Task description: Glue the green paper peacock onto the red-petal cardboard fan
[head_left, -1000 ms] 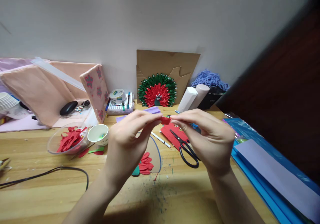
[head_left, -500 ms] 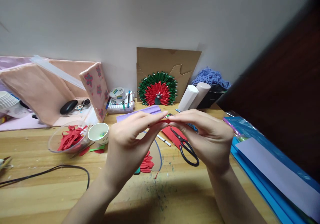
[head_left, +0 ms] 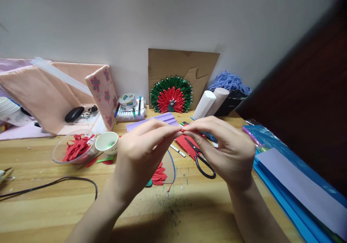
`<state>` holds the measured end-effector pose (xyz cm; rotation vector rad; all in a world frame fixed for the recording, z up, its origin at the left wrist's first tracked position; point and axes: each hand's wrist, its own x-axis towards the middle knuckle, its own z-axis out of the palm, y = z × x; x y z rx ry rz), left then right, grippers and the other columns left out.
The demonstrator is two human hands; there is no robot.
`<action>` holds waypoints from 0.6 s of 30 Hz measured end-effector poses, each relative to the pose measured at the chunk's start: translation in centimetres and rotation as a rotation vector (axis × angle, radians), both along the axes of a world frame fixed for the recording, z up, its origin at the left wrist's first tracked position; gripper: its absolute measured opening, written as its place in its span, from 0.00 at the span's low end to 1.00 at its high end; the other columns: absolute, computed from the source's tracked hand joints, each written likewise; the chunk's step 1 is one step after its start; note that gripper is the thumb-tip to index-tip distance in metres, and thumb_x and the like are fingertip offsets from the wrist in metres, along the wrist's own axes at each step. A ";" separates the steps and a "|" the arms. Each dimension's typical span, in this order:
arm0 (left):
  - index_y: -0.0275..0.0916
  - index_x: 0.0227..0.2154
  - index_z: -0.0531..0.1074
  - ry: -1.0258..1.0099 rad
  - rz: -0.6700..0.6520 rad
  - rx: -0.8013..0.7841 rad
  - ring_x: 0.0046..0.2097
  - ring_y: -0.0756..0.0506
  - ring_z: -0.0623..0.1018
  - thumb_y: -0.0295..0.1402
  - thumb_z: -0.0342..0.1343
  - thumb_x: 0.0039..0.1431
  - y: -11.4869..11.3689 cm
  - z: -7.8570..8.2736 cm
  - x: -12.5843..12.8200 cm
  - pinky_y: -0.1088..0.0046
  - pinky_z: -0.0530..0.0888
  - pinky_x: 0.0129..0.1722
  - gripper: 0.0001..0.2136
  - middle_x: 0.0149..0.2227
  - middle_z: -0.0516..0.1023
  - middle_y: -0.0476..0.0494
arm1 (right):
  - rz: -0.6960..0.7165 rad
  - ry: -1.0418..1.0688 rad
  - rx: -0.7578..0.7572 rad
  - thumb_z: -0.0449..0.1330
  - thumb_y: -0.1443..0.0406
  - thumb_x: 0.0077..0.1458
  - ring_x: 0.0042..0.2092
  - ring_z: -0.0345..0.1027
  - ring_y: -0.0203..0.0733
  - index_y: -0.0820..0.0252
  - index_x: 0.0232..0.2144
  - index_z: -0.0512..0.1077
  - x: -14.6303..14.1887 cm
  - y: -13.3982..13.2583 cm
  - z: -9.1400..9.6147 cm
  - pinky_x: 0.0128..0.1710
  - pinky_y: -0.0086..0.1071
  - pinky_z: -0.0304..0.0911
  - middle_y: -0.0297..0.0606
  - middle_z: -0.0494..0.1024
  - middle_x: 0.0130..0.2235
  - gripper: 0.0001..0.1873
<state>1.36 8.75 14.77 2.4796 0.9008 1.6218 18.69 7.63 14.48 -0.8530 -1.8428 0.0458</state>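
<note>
My left hand [head_left: 141, 152] and my right hand [head_left: 225, 147] meet fingertip to fingertip above the wooden desk, both pinched on a small red paper piece [head_left: 182, 130], of which only a sliver shows. Below the hands lie black-handled scissors [head_left: 201, 155] on a sheet of red paper [head_left: 187, 144], a white pen [head_left: 177, 150], and a cardboard piece with red paper petals [head_left: 158, 174] stuck on it. A finished red and green paper peacock fan [head_left: 171, 99] leans on cardboard at the back wall.
A clear bowl of red paper strips [head_left: 74, 148] and a paper cup [head_left: 107, 142] stand at the left. A black cable [head_left: 54, 183] runs along the front left. Markers box [head_left: 129, 113], white rolls [head_left: 208, 103], purple yarn [head_left: 229, 82], blue and lilac paper sheets [head_left: 292, 185] at right.
My fingertips have closed together over the red piece, so less of it shows. The hands have shifted slightly; nothing on the desk has moved.
</note>
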 end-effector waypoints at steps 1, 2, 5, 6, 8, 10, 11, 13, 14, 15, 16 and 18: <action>0.36 0.35 0.76 0.006 0.004 0.010 0.32 0.53 0.76 0.23 0.59 0.53 0.0 0.0 0.0 0.80 0.74 0.32 0.07 0.31 0.79 0.47 | 0.000 -0.002 0.003 0.61 0.75 0.52 0.36 0.71 0.36 0.60 0.34 0.74 0.0 0.0 0.0 0.37 0.31 0.67 0.36 0.78 0.33 0.08; 0.36 0.35 0.76 0.012 0.007 0.018 0.32 0.53 0.76 0.23 0.59 0.53 0.0 0.0 0.0 0.80 0.74 0.32 0.07 0.31 0.79 0.47 | -0.001 -0.003 0.004 0.61 0.75 0.52 0.36 0.71 0.37 0.60 0.34 0.74 0.0 0.0 0.1 0.37 0.31 0.67 0.36 0.78 0.33 0.08; 0.35 0.34 0.76 0.024 0.004 0.021 0.33 0.53 0.77 0.23 0.59 0.53 0.0 0.1 0.0 0.80 0.73 0.33 0.07 0.31 0.79 0.46 | 0.000 0.002 0.000 0.61 0.74 0.52 0.35 0.71 0.36 0.60 0.34 0.73 -0.1 -0.1 0.1 0.37 0.31 0.67 0.36 0.78 0.33 0.07; 0.36 0.34 0.76 0.027 0.001 0.019 0.33 0.53 0.77 0.22 0.58 0.53 0.0 0.1 0.0 0.80 0.74 0.33 0.07 0.31 0.79 0.46 | -0.001 0.005 -0.005 0.61 0.74 0.52 0.35 0.70 0.36 0.60 0.34 0.73 -0.1 -0.1 0.1 0.36 0.31 0.67 0.35 0.78 0.33 0.07; 0.36 0.35 0.76 0.032 -0.009 0.011 0.33 0.53 0.77 0.23 0.58 0.54 0.0 0.1 0.0 0.79 0.74 0.34 0.07 0.32 0.79 0.46 | -0.007 0.007 -0.015 0.61 0.73 0.52 0.34 0.70 0.37 0.59 0.33 0.73 -0.1 -0.1 0.1 0.36 0.31 0.67 0.34 0.77 0.32 0.07; 0.37 0.35 0.76 0.043 -0.028 -0.011 0.34 0.52 0.77 0.23 0.57 0.54 0.0 0.2 0.0 0.79 0.74 0.35 0.07 0.32 0.79 0.46 | -0.018 0.009 -0.017 0.61 0.73 0.51 0.33 0.70 0.37 0.58 0.32 0.72 -0.1 -0.1 0.0 0.34 0.31 0.67 0.34 0.77 0.31 0.06; 0.37 0.35 0.75 0.051 -0.038 -0.023 0.34 0.52 0.77 0.23 0.56 0.55 0.0 0.3 0.0 0.78 0.74 0.35 0.07 0.32 0.78 0.45 | -0.025 0.009 -0.012 0.61 0.73 0.51 0.32 0.70 0.37 0.58 0.31 0.72 -0.2 -0.1 0.0 0.34 0.31 0.67 0.33 0.77 0.30 0.06; 0.37 0.35 0.75 0.063 -0.045 -0.046 0.34 0.51 0.77 0.23 0.55 0.56 0.0 0.3 0.0 0.77 0.74 0.35 0.06 0.32 0.78 0.45 | -0.033 0.007 -0.002 0.61 0.72 0.50 0.31 0.70 0.37 0.57 0.30 0.72 -0.1 -0.1 0.0 0.33 0.31 0.67 0.33 0.76 0.29 0.05; 0.37 0.34 0.75 0.065 -0.041 -0.055 0.34 0.51 0.77 0.24 0.54 0.57 0.0 0.4 -0.1 0.77 0.74 0.35 0.06 0.32 0.78 0.45 | -0.037 0.006 -0.001 0.61 0.72 0.51 0.31 0.71 0.38 0.57 0.30 0.72 -0.1 -0.1 0.0 0.33 0.32 0.67 0.33 0.77 0.29 0.05; 0.38 0.34 0.75 0.063 -0.036 -0.064 0.34 0.50 0.77 0.24 0.54 0.57 0.0 0.4 -0.1 0.76 0.74 0.35 0.06 0.32 0.78 0.45 | -0.041 0.005 -0.001 0.61 0.71 0.51 0.31 0.71 0.38 0.57 0.30 0.73 0.0 -0.2 0.0 0.32 0.32 0.68 0.34 0.77 0.29 0.04; 0.38 0.33 0.75 0.059 -0.033 -0.074 0.34 0.50 0.77 0.25 0.54 0.57 0.0 0.3 -0.2 0.76 0.74 0.34 0.06 0.32 0.79 0.45 | -0.045 0.001 -0.004 0.61 0.70 0.51 0.31 0.72 0.38 0.57 0.30 0.73 0.1 -0.2 0.0 0.32 0.32 0.68 0.34 0.78 0.29 0.04; 0.39 0.33 0.75 0.050 -0.035 -0.096 0.33 0.51 0.77 0.25 0.54 0.57 0.1 0.2 -0.3 0.76 0.75 0.34 0.05 0.31 0.79 0.47 | -0.052 -0.015 -0.014 0.61 0.69 0.52 0.32 0.73 0.39 0.56 0.31 0.74 0.3 -0.2 0.0 0.33 0.32 0.69 0.35 0.79 0.30 0.03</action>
